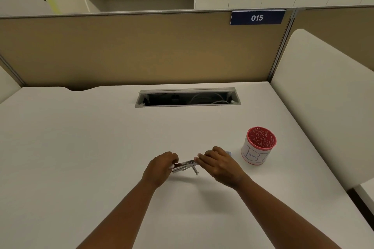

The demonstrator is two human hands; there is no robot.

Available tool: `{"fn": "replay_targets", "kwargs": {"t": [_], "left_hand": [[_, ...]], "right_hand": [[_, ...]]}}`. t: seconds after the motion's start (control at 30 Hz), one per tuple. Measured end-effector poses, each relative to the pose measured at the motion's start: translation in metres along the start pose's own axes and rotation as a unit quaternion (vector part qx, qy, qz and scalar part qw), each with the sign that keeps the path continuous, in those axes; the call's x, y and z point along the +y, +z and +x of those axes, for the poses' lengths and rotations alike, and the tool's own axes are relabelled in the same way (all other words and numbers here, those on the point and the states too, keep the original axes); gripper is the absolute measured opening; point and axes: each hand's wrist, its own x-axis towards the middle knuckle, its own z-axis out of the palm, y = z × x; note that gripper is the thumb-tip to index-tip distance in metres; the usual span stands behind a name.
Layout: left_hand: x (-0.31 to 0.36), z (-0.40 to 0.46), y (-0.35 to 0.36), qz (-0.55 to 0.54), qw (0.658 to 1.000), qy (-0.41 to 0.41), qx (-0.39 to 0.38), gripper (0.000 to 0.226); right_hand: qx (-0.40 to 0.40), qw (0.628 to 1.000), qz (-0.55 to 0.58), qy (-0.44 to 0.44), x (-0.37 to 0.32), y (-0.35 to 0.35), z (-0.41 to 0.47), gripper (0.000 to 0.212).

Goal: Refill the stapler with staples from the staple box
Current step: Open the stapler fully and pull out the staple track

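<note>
A small silver metal stapler (185, 166) lies between my hands on the white desk (101, 147), near its front middle. My left hand (162, 166) grips the stapler's left end with curled fingers. My right hand (218, 164) touches its right end with the fingertips. A thin metal part hangs down from the stapler's right side. Behind my right hand a small pale blue corner shows, the staple box (229, 153), mostly hidden.
A red cup (259, 145) wrapped in white paper with blue marks stands to the right of my hands. An open cable slot (188, 97) is set in the desk further back. A tan partition rises behind, a white divider (323, 97) on the right.
</note>
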Motion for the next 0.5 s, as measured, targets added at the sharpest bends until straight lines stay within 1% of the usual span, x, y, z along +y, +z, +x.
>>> {"fn": "replay_targets", "kwargs": {"t": [0.07,0.13,0.23,0.4,0.47,0.5], "left_hand": [[0.0,0.001,0.0,0.011,1.0,0.0,-0.017,0.02],[-0.001,0.003,0.001,0.023,0.999,0.001,-0.03,0.021],[-0.002,0.003,0.004,0.026,0.999,0.005,-0.024,0.02],[-0.001,0.005,0.007,0.025,0.999,0.0,-0.037,0.012],[0.001,0.006,0.008,0.017,0.999,-0.006,-0.038,0.011],[0.001,0.007,0.008,0.01,0.999,-0.011,-0.038,0.011]], "right_hand": [[-0.002,0.999,0.013,-0.03,0.003,-0.004,0.004,0.02],[-0.004,0.999,0.02,-0.046,0.004,-0.007,0.01,0.021],[-0.004,0.998,0.024,-0.05,0.005,-0.01,0.013,0.034],[-0.009,0.995,0.021,-0.1,0.008,-0.015,0.02,0.022],[-0.008,0.994,0.018,-0.11,0.008,-0.017,0.026,0.021],[-0.007,0.994,0.017,-0.11,0.008,-0.017,0.029,0.025]]}}
